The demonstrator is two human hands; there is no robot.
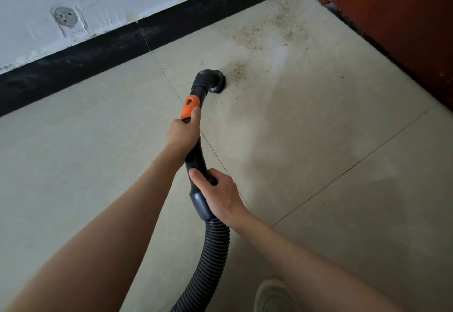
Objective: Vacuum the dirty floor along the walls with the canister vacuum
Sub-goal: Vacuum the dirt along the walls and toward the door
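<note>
Ribbed hose [215, 257] nearest us: soft, bends freely. Our left hand [182, 135] wraps the stiff black wand [196, 145] just below its orange grip [188, 107]; our right hand [218, 194] curls round the rear cuff. Round brush nozzle [215, 80] sits on the floor [343, 164], touching grit [237, 72]; more debris [269, 27] near the skirting. Light, we judge; hold rigid parts

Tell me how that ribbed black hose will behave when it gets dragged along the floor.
The hose is corrugated and already curves, so it probably flexes and trails loosely. The handle, gripped by the left hand and right hand, looks rigid and should steer the nozzle.
</note>
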